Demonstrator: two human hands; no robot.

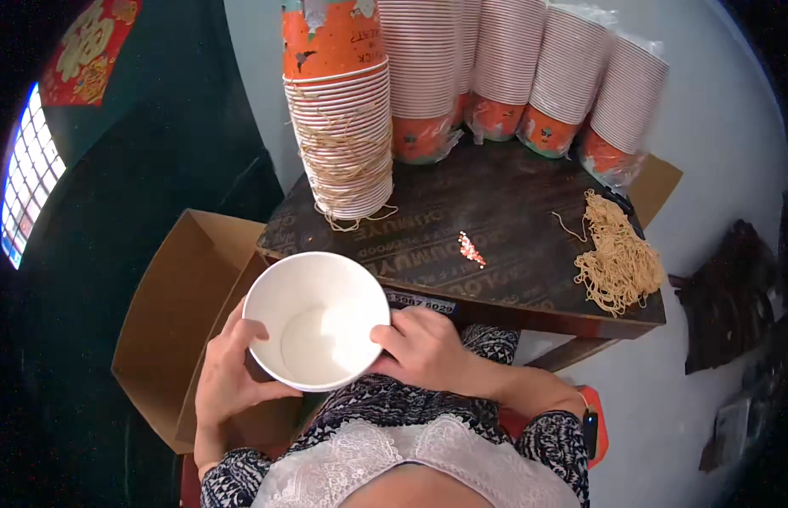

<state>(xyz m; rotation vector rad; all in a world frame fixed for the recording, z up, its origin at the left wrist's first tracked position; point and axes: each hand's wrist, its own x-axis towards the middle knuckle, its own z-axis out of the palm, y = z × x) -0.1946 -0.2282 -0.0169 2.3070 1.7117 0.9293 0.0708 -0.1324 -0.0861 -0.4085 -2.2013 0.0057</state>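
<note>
A large white paper tub (316, 317) is held over my lap, its open mouth facing up and its inside bare. My left hand (229, 364) grips its left side, thumb over the rim. My right hand (419, 345) closes on the right side, with the thumb at the rim there too. Just beyond stands a tall stack of nested paper tubs (343, 144) on the table, orange at the top, with tan strings draped down its rims. The tub's outer wall is mostly hidden from this view.
More plastic-wrapped tub stacks (567, 72) line the back of the dark tabletop (445, 195). A tangled heap of tan string (618, 258) lies at the table's right, with small red-and-white bits (471, 251) near the middle. An open cardboard box (169, 339) stands at my left.
</note>
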